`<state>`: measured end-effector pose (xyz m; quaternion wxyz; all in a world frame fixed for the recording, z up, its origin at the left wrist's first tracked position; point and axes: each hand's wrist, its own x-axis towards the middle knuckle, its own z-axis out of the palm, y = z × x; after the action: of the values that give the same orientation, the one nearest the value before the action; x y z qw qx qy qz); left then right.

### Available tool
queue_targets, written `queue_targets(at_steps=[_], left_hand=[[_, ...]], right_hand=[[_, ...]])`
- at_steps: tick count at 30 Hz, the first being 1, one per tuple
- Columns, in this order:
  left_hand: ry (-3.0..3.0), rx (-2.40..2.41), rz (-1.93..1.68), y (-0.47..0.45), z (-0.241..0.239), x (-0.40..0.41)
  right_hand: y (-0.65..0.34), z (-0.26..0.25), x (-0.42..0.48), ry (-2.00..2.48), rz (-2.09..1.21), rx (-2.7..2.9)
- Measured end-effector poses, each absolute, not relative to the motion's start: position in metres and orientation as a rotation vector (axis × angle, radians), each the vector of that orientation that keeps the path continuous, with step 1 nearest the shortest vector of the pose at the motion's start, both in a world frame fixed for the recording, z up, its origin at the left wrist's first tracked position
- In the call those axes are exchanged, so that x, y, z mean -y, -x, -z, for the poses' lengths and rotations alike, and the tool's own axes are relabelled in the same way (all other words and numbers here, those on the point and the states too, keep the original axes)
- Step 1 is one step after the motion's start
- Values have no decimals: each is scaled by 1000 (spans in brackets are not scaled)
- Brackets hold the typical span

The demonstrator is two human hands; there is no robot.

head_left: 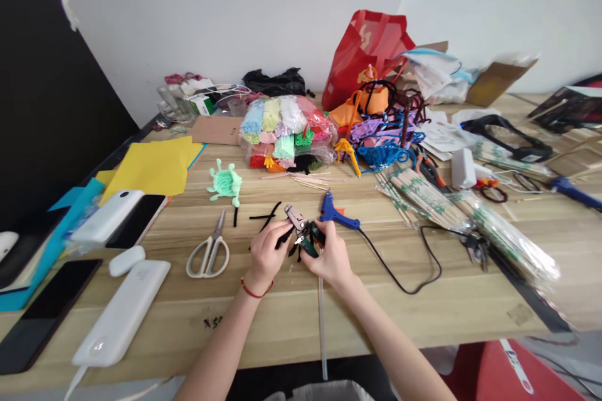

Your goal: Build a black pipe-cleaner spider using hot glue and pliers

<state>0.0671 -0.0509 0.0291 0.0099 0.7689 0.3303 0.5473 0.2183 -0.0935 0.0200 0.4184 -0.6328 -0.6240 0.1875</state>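
My right hand point(333, 254) is closed around the green handles of a pair of wire strippers point(295, 218), whose flat metal head points away and to the left. Close beside the tool, my left hand point(269, 249) pinches a short piece of black pipe cleaner point(283, 238); where it meets the jaws is hard to make out. More black pipe cleaner pieces point(267, 218) lie just beyond my left hand. A blue glue gun point(336, 213) rests beyond my right hand. White-handled scissors point(209, 254) lie to the left, and a mint-green fuzzy pipe cleaner figure point(226, 182) stands behind them.
A clear glue stick point(322, 326) extends over the table's front edge. The glue gun's black cord point(404, 288) loops to the right. Bagged colourful pipe cleaners point(286, 131), a red bag point(367, 44) and packs of sticks point(427, 197) lie beyond. Left are phones and a white power bank point(125, 313).
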Motion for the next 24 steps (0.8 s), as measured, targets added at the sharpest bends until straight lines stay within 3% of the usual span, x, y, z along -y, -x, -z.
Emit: queue_targets(at_steps=[12,16,24], left_hand=[[-2279,-1051,-1787,-65,-30,46],[-2257,-1091,-1781,-65,-31,44],[-2150,-1132,-1753,-67,-29,40]], right_hand=[[-267,-30,82,1429,-102,1194],[-321,-25,75,1773,162,1157],[-379,-1,66,2318,89,1136]])
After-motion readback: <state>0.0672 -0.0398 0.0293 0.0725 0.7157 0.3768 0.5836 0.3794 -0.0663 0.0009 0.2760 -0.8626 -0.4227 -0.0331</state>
